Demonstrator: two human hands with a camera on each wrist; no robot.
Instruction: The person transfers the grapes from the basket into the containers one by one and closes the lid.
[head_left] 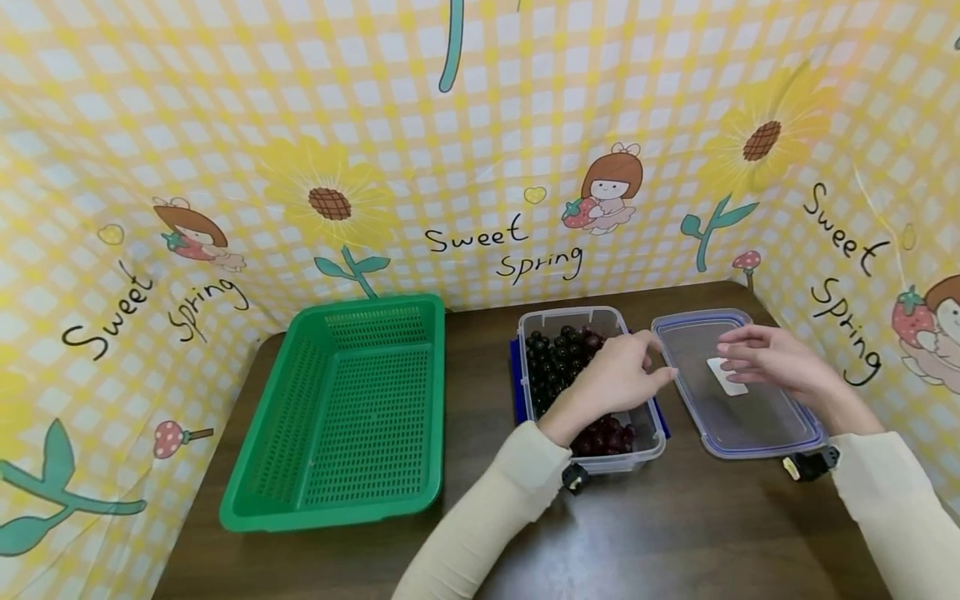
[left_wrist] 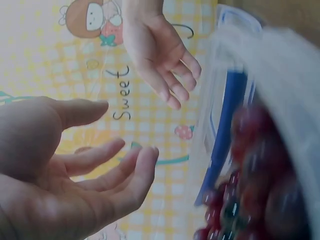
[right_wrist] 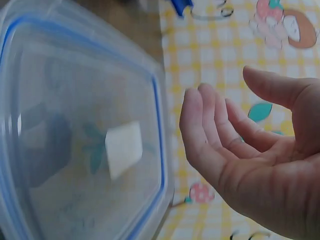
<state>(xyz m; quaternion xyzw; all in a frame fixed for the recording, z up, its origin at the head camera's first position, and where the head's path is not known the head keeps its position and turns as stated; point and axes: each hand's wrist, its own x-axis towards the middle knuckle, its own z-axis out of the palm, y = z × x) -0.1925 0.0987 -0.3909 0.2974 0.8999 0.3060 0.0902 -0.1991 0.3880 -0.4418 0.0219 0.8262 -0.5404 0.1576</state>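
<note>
My left hand hovers over a clear plastic box with blue side clips; its fingers are loosely bent and hold nothing in the left wrist view. Inside the box lie dark grapes, nearly black at the back left and redder toward the front. To the right, a clear lid with a blue seal lies flat on the table. Above that lid is my right hand, fingers relaxed and nothing between them, as the right wrist view also shows. The left arm hides part of the box.
A green perforated basket stands at the left of the brown wooden table. A white label is on the lid. Yellow checked cloth with printed figures walls off the back and both sides.
</note>
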